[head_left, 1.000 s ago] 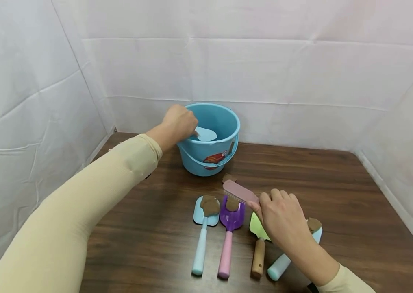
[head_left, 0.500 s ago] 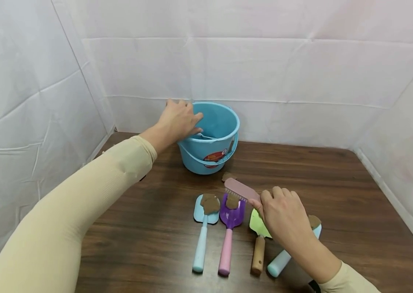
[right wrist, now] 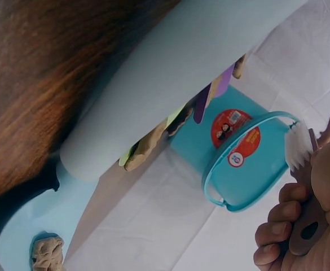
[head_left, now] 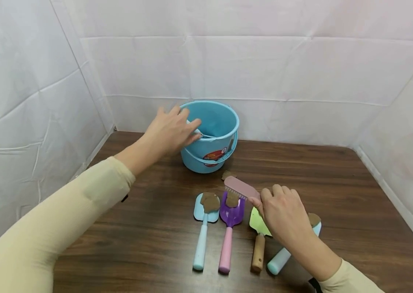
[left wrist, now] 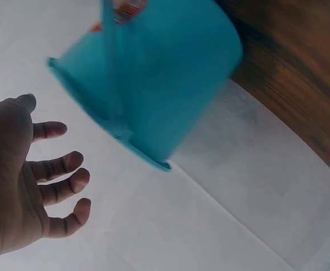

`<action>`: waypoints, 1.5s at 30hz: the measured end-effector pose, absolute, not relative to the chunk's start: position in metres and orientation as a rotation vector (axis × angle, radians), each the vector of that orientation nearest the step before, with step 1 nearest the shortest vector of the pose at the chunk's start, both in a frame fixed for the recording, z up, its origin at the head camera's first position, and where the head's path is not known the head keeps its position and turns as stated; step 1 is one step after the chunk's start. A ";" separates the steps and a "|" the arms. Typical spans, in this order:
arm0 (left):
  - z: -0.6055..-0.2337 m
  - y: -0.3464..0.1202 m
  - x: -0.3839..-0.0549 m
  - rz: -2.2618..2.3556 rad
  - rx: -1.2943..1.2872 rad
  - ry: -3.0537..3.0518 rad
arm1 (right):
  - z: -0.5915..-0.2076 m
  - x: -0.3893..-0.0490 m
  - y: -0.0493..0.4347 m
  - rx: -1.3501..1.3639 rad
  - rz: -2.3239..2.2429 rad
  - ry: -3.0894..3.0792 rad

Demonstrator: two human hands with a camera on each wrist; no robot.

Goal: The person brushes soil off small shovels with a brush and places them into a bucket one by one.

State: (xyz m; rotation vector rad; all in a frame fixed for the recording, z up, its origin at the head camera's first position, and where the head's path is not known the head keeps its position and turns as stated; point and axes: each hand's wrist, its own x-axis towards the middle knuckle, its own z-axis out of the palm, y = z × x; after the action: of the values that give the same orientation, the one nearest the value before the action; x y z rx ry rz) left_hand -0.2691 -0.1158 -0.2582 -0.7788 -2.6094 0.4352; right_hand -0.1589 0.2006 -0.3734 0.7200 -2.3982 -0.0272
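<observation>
My left hand (head_left: 168, 128) hovers at the left rim of a blue bucket (head_left: 203, 162), its fingers spread and loosely bent. The left wrist view shows that hand (left wrist: 26, 175) holding nothing, apart from the bucket. Part of a light blue tool (head_left: 194, 127) shows inside the bucket; most of it is hidden. My right hand (head_left: 283, 211) grips a pink brush (head_left: 241, 188) by its handle, bristles facing down. The brush is over the purple shovel (head_left: 231, 215) with the pink handle. White bristles (right wrist: 297, 145) show in the right wrist view.
A light blue shovel (head_left: 200, 244) bears a brown lump (head_left: 210, 202). Beside the purple shovel lies a green trowel (head_left: 258, 221) with a wooden handle. Another light blue tool (head_left: 279, 261) lies partly under the right forearm. A brown piece (head_left: 228, 175) rests near the bucket on the wooden table (head_left: 148, 244).
My left hand has let go of the light blue tool, which has dropped lower into the bucket. That hand has drawn back toward the left. My right hand has hardly moved.
</observation>
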 end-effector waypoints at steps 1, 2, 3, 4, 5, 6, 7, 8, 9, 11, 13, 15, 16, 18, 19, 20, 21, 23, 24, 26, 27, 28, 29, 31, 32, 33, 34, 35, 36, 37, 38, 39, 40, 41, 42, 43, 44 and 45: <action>-0.259 -0.117 -0.261 0.415 -0.777 -2.593 | -0.373 -0.159 0.200 0.722 -0.029 -2.393; -0.262 -0.119 -0.252 0.391 -0.778 -2.567 | -0.372 -0.159 0.200 0.723 -0.034 -2.386; -0.264 -0.121 -0.243 0.370 -0.781 -2.543 | -0.371 -0.160 0.200 0.723 -0.036 -2.378; -0.268 -0.122 -0.234 0.350 -0.791 -2.520 | -0.370 -0.160 0.200 0.724 -0.038 -2.372; -0.271 -0.124 -0.226 0.330 -0.804 -2.502 | -0.369 -0.160 0.199 0.722 -0.040 -2.365; -0.276 -0.125 -0.217 0.309 -0.816 -2.484 | -0.368 -0.160 0.199 0.724 -0.047 -2.357; -0.281 -0.126 -0.209 0.292 -0.823 -2.475 | -0.368 -0.160 0.199 0.726 -0.050 -2.349; -0.287 -0.127 -0.201 0.273 -0.829 -2.471 | -0.367 -0.160 0.199 0.728 -0.053 -2.342; -0.292 -0.127 -0.193 0.256 -0.828 -2.481 | -0.366 -0.160 0.199 0.729 -0.055 -2.335; -0.304 -0.128 -0.179 0.225 -0.816 -2.509 | -0.364 -0.161 0.200 0.731 -0.056 -2.325; -0.315 -0.130 -0.167 0.206 -0.799 -2.544 | -0.363 -0.161 0.200 0.731 -0.052 -2.325; -0.327 -0.131 -0.157 0.194 -0.791 -2.585 | -0.362 -0.161 0.200 0.729 -0.048 -2.333; -0.332 -0.131 -0.153 0.190 -0.791 -2.607 | -0.362 -0.161 0.200 0.728 -0.045 -2.340; -0.343 -0.131 -0.147 0.185 -0.798 -2.653 | -0.363 -0.161 0.200 0.727 -0.042 -2.357; -0.348 -0.131 -0.145 0.187 -0.801 -2.674 | -0.363 -0.161 0.200 0.727 -0.039 -2.365; -0.352 -0.131 -0.143 0.185 -0.803 -2.694 | -0.364 -0.160 0.200 0.726 -0.039 -2.372; -0.355 -0.131 -0.142 0.180 -0.803 -2.711 | -0.364 -0.160 0.200 0.725 -0.037 -2.377; -0.361 -0.131 -0.141 0.178 -0.801 -2.730 | -0.366 -0.160 0.199 0.723 -0.036 -2.383; -0.362 -0.131 -0.141 0.179 -0.798 -2.734 | -0.366 -0.159 0.199 0.722 -0.036 -2.384; -0.364 -0.131 -0.140 0.177 -0.796 -2.739 | -0.367 -0.159 0.198 0.720 -0.037 -2.380; -0.364 -0.130 -0.140 0.176 -0.798 -2.741 | -0.367 -0.159 0.198 0.719 -0.037 -2.378; -0.365 -0.130 -0.140 0.175 -0.801 -2.741 | -0.368 -0.159 0.198 0.718 -0.037 -2.375; -0.365 -0.130 -0.139 0.173 -0.804 -2.742 | -0.368 -0.159 0.197 0.718 -0.037 -2.374; -0.367 -0.129 -0.139 0.169 -0.818 -2.738 | -0.368 -0.158 0.197 0.716 -0.037 -2.375; -0.368 -0.129 -0.139 0.171 -0.829 -2.741 | -0.368 -0.158 0.197 0.715 -0.036 -2.376; -0.370 -0.127 -0.138 0.165 -0.845 -2.742 | -0.368 -0.158 0.197 0.714 -0.036 -2.377; -0.373 -0.126 -0.138 0.163 -0.864 -2.741 | -0.368 -0.158 0.197 0.713 -0.035 -2.379; -0.375 -0.124 -0.138 0.161 -0.885 -2.744 | -0.368 -0.158 0.197 0.712 -0.034 -2.382; -0.378 -0.122 -0.137 0.158 -0.910 -2.750 | -0.368 -0.158 0.197 0.710 -0.033 -2.384; -0.380 -0.119 -0.136 0.153 -0.937 -2.758 | -0.369 -0.159 0.197 0.709 -0.032 -2.386; -0.383 -0.117 -0.136 0.151 -0.963 -2.769 | -0.369 -0.159 0.197 0.707 -0.031 -2.389; -0.385 -0.113 -0.135 0.144 -0.990 -2.777 | -0.369 -0.159 0.197 0.705 -0.030 -2.393; -0.388 -0.110 -0.134 0.151 -1.020 -2.784 | -0.369 -0.159 0.197 0.704 -0.031 -2.397; -0.390 -0.106 -0.133 0.157 -1.052 -2.795 | -0.370 -0.159 0.197 0.702 -0.031 -2.400; -0.392 -0.103 -0.132 0.162 -1.086 -2.808 | -0.370 -0.159 0.197 0.700 -0.030 -2.401; -0.395 -0.100 -0.131 0.172 -1.121 -2.819 | -0.370 -0.159 0.196 0.700 -0.030 -2.400; -0.397 -0.097 -0.130 0.182 -1.156 -2.831 | -0.370 -0.159 0.196 0.701 -0.031 -2.399; -0.399 -0.094 -0.129 0.188 -1.195 -2.841 | -0.370 -0.159 0.196 0.704 -0.032 -2.397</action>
State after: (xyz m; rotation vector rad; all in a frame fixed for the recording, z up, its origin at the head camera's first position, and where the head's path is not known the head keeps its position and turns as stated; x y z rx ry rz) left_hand -0.1291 -0.0939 -0.3988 -1.1950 -2.8407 0.1885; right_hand -0.1587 0.1963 -0.3700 0.7035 -2.3972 -0.0319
